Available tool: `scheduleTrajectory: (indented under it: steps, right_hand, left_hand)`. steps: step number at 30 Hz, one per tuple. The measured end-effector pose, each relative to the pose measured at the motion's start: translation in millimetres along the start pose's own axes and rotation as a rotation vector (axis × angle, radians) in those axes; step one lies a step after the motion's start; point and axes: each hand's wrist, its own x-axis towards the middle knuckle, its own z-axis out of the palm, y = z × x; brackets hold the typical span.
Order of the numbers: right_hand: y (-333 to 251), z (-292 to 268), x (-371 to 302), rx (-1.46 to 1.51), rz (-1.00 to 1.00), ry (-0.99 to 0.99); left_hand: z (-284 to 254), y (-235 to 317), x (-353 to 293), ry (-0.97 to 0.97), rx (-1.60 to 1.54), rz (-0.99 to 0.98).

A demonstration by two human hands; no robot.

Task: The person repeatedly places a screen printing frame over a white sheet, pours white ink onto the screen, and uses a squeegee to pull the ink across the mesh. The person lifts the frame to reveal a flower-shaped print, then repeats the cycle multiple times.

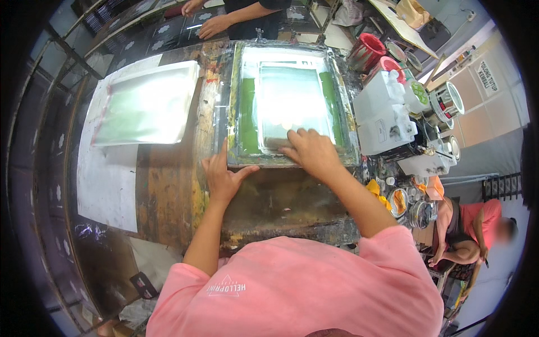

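A pale squeegee-like bar (274, 144) is being grasped by the right hand (310, 150) at the near end of the screen mesh (247, 118). The near left corner of the screen frame (275, 163) is being touched by the spread, unclenched left hand (221, 175). The bar is being judged light, stiff, perhaps slippery, best held along its back; the mesh is being judged delicate, the rigid frame safer.

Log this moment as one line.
left hand: spread at frame's near left corner | right hand: over frame's near end, grip unclear | shiny sheets: left of frame | white jug: right of frame
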Motion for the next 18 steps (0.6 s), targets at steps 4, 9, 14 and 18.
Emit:
scheduleTrajectory:
  steps: [4,9,14,18]
  right_hand:
    - [-8.9,-20.1,-4.6,0.033,0.009,0.135]
    - [-17.4,-48.5,-0.6,-0.073,-0.056,0.317]
    - [-5.8,-101.5,43.6,-0.168,-0.066,0.564]
    - [9.2,-144.8,86.9,-0.160,-0.074,0.649]
  left_hand:
    - [-2.4,7.1,3.8,-0.006,-0.066,-0.058]
    - [2.6,14.0,23.6,0.078,-0.627,-0.220]
    - [-36.8,72.7,76.1,0.209,-0.843,-0.169]
    - [-50.4,62.6,82.5,-0.034,-0.306,-0.021]
